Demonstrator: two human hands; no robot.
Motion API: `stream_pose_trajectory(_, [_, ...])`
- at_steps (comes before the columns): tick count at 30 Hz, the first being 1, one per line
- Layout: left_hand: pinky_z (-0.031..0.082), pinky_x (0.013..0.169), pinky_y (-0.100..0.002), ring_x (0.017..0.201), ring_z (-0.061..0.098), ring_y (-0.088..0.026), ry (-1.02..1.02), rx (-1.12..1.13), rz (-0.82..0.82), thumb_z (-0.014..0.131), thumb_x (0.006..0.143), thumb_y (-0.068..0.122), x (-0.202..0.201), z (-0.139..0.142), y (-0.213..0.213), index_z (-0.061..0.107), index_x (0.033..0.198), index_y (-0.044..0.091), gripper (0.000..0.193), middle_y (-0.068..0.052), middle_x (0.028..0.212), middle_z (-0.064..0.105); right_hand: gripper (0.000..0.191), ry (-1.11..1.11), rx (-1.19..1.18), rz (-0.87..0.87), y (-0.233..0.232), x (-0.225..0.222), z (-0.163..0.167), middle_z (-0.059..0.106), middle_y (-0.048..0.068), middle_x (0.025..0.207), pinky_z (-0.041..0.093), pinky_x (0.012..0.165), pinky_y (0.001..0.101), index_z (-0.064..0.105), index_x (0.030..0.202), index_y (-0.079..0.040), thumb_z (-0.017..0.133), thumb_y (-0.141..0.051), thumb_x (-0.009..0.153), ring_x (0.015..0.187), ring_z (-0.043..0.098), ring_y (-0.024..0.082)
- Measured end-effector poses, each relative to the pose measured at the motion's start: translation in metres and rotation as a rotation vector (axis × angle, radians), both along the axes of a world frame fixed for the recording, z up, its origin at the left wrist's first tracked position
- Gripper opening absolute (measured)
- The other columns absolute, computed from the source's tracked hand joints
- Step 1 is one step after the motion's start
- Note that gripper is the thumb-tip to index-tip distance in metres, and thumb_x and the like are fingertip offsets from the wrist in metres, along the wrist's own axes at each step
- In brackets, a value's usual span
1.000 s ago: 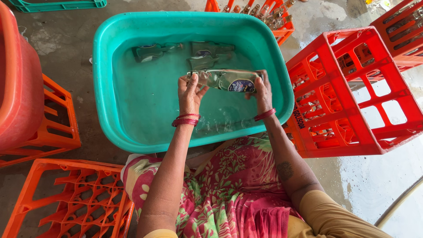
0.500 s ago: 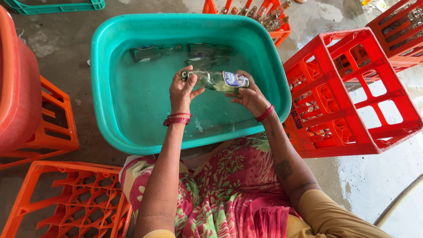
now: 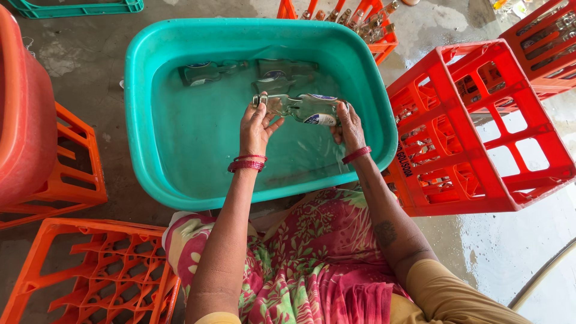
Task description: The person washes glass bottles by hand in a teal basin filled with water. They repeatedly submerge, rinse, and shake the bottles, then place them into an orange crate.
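Both hands grip clear flat glass bottle over teal plastic tub — left hand fingers at neck, nine o'clock; right hand fingers round base — best kept level, hold firm.

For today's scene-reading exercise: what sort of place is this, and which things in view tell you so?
Probably a hand bottle-washing spot on a wet concrete floor. A teal tub of water holds glass bottles, the left hand and right hand hold one bottle over it, and red crates stand around.

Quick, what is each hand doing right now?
Left hand: fingers closed around the neck end of the glass bottle, over the teal tub.
Right hand: fingers closed on the same bottle's wide end.
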State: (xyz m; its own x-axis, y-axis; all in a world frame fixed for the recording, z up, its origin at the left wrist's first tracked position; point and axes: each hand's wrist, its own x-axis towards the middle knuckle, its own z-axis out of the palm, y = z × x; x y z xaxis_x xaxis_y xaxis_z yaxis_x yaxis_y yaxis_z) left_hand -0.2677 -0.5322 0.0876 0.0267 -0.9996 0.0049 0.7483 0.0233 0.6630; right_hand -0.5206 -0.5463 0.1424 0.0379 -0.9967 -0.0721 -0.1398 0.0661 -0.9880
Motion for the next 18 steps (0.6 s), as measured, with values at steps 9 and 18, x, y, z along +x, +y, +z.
stream_pose_trajectory(9, [0.062, 0.096, -0.041, 0.109, 0.065, -0.018, -0.027, 0.057, 0.03, 0.065, 0.101, 0.041, -0.005, -0.001, 0.001, 0.057, 0.136, 0.005, 0.05, -0.009, 0.125, 0.067, 0.069, -0.197, -0.112, 0.035, 0.0, -0.006, 0.005, 0.058, -0.002, 0.075, 0.036, 0.044, 0.0173, 0.061, 0.139, -0.005, 0.056, -0.062, 0.1, 0.055, 0.049, 0.001])
stream_pose_trajectory(18, [0.062, 0.092, -0.037, 0.106, 0.066, -0.016, -0.037, 0.061, 0.02, 0.066, 0.096, 0.043, -0.006, 0.011, 0.007, 0.06, 0.131, 0.01, 0.048, -0.006, 0.121, 0.07, 0.072, -0.211, -0.142, -0.009, 0.004, -0.004, 0.014, 0.056, -0.003, 0.072, 0.034, 0.043, 0.0162, 0.062, 0.136, -0.006, 0.058, -0.066, 0.096, 0.054, 0.047, 0.0])
